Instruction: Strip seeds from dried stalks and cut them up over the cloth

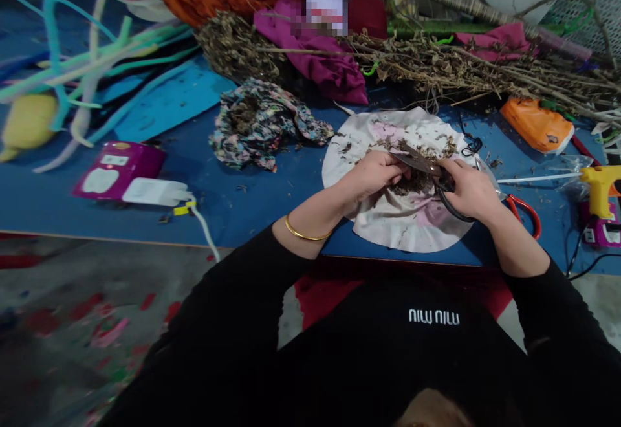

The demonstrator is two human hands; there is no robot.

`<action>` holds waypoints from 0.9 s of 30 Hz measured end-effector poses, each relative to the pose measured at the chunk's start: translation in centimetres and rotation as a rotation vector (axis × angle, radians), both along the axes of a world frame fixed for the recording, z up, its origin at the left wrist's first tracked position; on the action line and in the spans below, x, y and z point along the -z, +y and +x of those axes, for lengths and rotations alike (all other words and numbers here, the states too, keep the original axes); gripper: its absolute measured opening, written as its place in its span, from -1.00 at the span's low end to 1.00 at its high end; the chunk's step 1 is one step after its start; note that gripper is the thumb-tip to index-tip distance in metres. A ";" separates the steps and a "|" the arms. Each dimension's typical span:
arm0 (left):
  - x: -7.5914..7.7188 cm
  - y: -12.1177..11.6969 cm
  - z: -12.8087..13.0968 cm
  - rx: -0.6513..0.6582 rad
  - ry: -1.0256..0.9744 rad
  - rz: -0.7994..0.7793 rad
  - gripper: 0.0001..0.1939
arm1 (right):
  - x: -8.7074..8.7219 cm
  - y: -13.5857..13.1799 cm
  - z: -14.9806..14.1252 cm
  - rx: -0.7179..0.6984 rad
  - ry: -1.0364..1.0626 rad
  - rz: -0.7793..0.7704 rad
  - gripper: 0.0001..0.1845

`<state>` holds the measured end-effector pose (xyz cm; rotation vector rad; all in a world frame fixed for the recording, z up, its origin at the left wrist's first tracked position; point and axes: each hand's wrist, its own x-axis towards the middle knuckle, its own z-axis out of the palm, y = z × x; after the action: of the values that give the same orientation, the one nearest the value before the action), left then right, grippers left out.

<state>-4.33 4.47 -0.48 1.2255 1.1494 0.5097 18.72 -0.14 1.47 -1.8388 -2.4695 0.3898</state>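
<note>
My right hand [466, 186] grips a pair of dark-handled scissors [418, 163], its blades pointing left toward my other hand. With fingers pinched together, my left hand [381, 175] is at the blade tips; what it holds is mostly hidden, though dry plant bits lie around it. Both hands are over a round white and pink cloth [427, 236] spread on the blue table. A heap of crumbled dried leaves [412, 184] sits on the middle of the cloth, with scraps scattered about it.
Dried branches [466, 71] lie along the back. To the left are a flowered cloth [262, 126] with plant bits, a purple box [119, 169] and coloured pipe-like strips [97, 58]. At right are red-handled scissors [528, 217], an orange pouch [533, 126] and a yellow glue gun [599, 187].
</note>
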 end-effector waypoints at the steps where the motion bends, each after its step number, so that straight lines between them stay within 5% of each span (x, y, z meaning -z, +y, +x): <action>1: 0.1 0.0 0.0 0.008 -0.004 0.002 -0.75 | -0.1 0.0 0.0 -0.002 -0.005 -0.006 -0.31; 18: 0.5 0.2 -0.2 0.041 0.001 -0.016 -0.75 | -0.2 0.0 -0.3 -0.015 -0.085 -0.029 -0.33; 27: -0.7 0.0 0.2 -0.021 -0.005 -0.113 -0.69 | 0.0 0.0 -0.2 -0.005 -0.077 -0.036 -0.38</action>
<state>-4.14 4.52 0.20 1.1150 1.1720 0.4569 18.52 -0.15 1.51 -1.8968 -2.5340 0.3733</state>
